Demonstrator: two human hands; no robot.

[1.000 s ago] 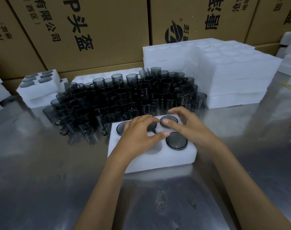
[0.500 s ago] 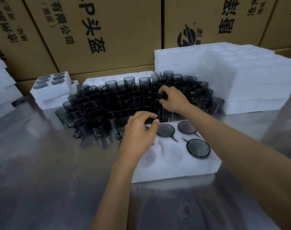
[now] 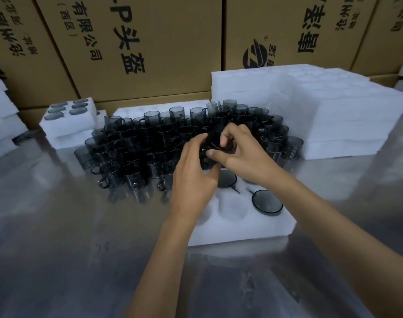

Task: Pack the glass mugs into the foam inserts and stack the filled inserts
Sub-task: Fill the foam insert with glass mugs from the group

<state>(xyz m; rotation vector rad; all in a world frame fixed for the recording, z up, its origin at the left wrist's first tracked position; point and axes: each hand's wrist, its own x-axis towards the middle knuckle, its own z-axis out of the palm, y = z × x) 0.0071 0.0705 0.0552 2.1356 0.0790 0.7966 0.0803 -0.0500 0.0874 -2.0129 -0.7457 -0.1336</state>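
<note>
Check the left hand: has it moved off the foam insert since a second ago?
Yes. The left hand has gone from the foam insert toward the mug cluster, meeting the right hand around a dark mug.

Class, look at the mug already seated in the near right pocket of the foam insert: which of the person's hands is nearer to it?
Right. The right hand is just behind the seated mug, above the insert. The left hand is farther off, over the insert's left pockets.
</note>
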